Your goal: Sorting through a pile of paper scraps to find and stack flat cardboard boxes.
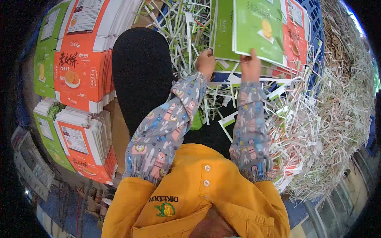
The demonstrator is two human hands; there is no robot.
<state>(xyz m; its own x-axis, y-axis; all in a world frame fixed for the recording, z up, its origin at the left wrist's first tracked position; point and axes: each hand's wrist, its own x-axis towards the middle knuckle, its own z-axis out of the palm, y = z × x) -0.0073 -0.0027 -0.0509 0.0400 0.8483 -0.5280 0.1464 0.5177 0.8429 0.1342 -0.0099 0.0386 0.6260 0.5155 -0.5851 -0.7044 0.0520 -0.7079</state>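
My right hand (251, 66) grips the near edge of a flat green printed carton sheet (258, 29) that lies on a stack of green and orange sheets (295, 23) ahead of me. To its left, my left hand (206, 62) is closed at the near edge of another green sheet (223, 31) in the same stack; whether it pinches the sheet or a paper strip I cannot tell. Both forearms wear grey patterned sleeve covers over a yellow jacket.
Heaps of white, green and orange paper trimmings (317, 119) surround the stack and spill to the right. Stacks of orange cartons (81, 59) and green ones (44, 67) stand at my left, more below (85, 146). A blue crate (315, 43) lies under the sheets. A black cloth (141, 71) covers my lap.
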